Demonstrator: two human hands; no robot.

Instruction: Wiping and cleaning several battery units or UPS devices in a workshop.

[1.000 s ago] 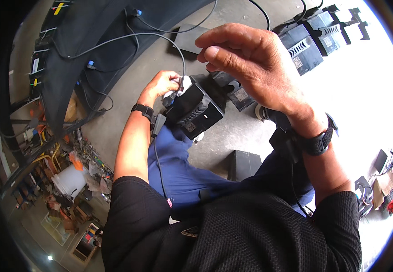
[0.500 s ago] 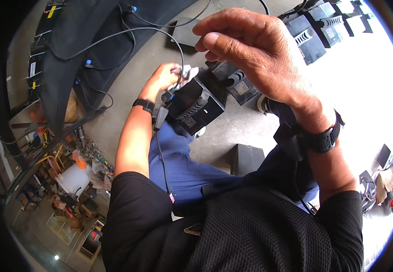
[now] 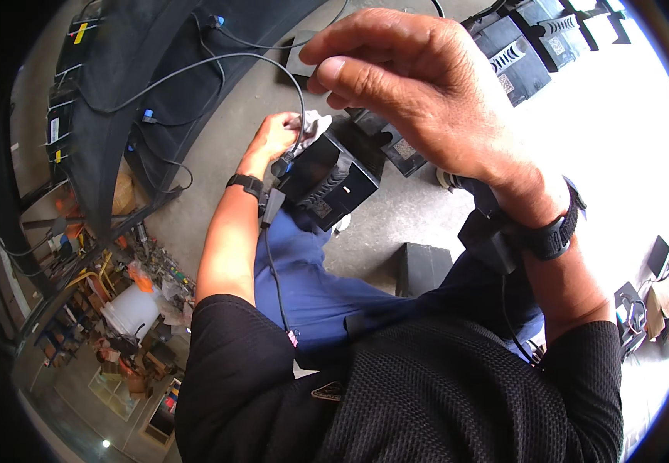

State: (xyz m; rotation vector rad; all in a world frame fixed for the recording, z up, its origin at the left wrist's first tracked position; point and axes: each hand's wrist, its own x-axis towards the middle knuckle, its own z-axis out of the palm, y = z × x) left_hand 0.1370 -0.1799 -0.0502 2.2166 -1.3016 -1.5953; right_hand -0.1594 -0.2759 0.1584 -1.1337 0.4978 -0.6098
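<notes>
My left hand (image 3: 271,142) is closed on a crumpled whitish rag (image 3: 313,128), at the far left edge of a black box-shaped battery pack (image 3: 353,190). The pack has a ribbed carrying handle on top, and a black cable with a plug (image 3: 281,165) reaches its left side. My right hand (image 3: 434,96) is raised close to the camera, its fingers stretched and slightly bent, the thumb a little apart from them. No object shows in it. It covers part of another black pack (image 3: 404,154) behind.
More black packs with handles (image 3: 513,65) stand at the far right. A dark block (image 3: 424,268) sits on the floor between my legs. Cables with blue connectors (image 3: 148,116) hang over a black rack at left. A white bucket (image 3: 131,311) stands among clutter at lower left.
My right hand has shifted slightly to the left in view. My left hand and the rag have moved only a little, still beside the battery pack.
</notes>
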